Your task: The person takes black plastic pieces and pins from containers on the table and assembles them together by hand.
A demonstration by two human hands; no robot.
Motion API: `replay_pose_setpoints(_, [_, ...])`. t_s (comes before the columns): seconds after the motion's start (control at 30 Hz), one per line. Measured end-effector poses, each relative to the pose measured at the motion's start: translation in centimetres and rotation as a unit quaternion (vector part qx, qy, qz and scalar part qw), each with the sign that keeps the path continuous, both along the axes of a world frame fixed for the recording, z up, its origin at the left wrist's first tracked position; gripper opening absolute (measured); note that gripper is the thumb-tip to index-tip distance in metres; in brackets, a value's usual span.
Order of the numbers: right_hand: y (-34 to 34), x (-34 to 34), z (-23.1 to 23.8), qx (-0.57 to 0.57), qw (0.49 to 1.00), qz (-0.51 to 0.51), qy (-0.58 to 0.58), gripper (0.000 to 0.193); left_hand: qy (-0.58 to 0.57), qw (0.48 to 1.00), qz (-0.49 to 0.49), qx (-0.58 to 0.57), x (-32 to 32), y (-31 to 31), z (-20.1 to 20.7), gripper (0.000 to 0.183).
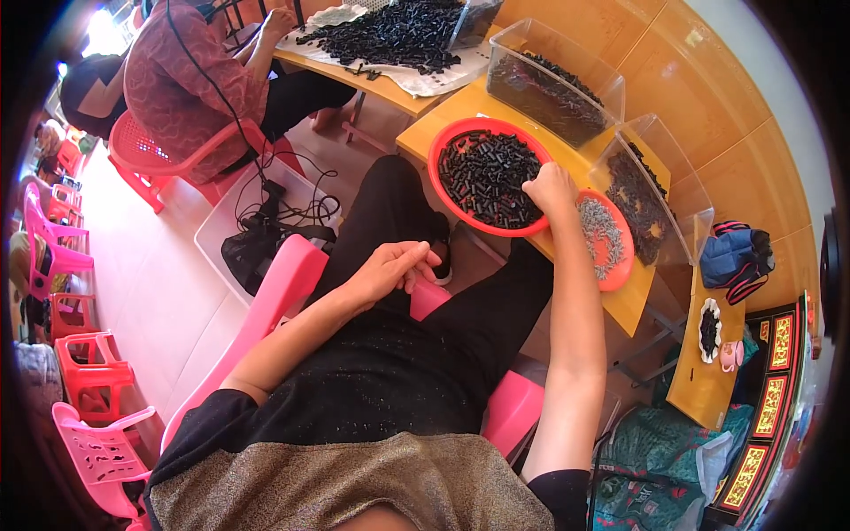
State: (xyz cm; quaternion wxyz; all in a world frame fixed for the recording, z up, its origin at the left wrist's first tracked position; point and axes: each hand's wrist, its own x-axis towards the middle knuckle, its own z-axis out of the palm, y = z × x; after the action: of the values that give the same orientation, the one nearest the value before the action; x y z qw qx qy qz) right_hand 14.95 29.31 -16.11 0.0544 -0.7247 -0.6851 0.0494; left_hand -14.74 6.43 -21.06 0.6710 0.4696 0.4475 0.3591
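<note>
I see bright daylight from the far left, burnt out to white and glaring pinkish on the floor (133, 274); the tiled wall (735, 133) at right bends toward a black rim.

right hand (552, 189) with its grasp hidden, seated co-worker (195, 80) cut off by top edge

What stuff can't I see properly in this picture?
Head view:
Right hand: whatever its fingers may hold, hidden by the hand itself.
Round red plastic bowl: most of its bottom, hidden under small black cylinders.
Red plastic dish with grey pieces: its left side, behind the bare right forearm.
Person in red patterned shirt: cut off by upper edge.
</note>
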Motion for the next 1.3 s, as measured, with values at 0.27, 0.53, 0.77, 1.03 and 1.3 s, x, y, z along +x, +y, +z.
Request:
replay_pose_setpoints(0.27, [-4.9, 0.2, 2.6, 0.047, 0.940, -0.003, 0.338, 0.026, 0.201, 0.940, 0.117, 0.251, 0.9, 5.7, 2.4, 0.027])
replay_pose_setpoints(0.53, [-15.4, -4.5, 1.7, 0.040, 0.812, 0.038, 0.581, 0.011, 0.398, 0.778, 0.176, 0.454, 3.9, 15.2, 1.8, 0.025])
replay_pose_setpoints(0.77, [-18.1, -5.8, -2.3, 0.004, 0.817, 0.075, 0.572, 0.016, 0.446, 0.760, 0.126, 0.456, 6.6, 17.8, 0.4, 0.023])
replay_pose_setpoints(1.03, [-18.1, -5.3, -3.9, 0.017, 0.833, 0.067, 0.548, 0.017, 0.461, 0.764, 0.132, 0.431, 7.9, 18.1, 0.3, 0.015])
replay_pose_setpoints(1.3, [-17.9, -4.9, -3.7, 0.087, 0.828, 0.076, 0.548, 0.017, 0.296, 0.872, 0.158, 0.357, 7.6, 16.0, 1.0, 0.013])
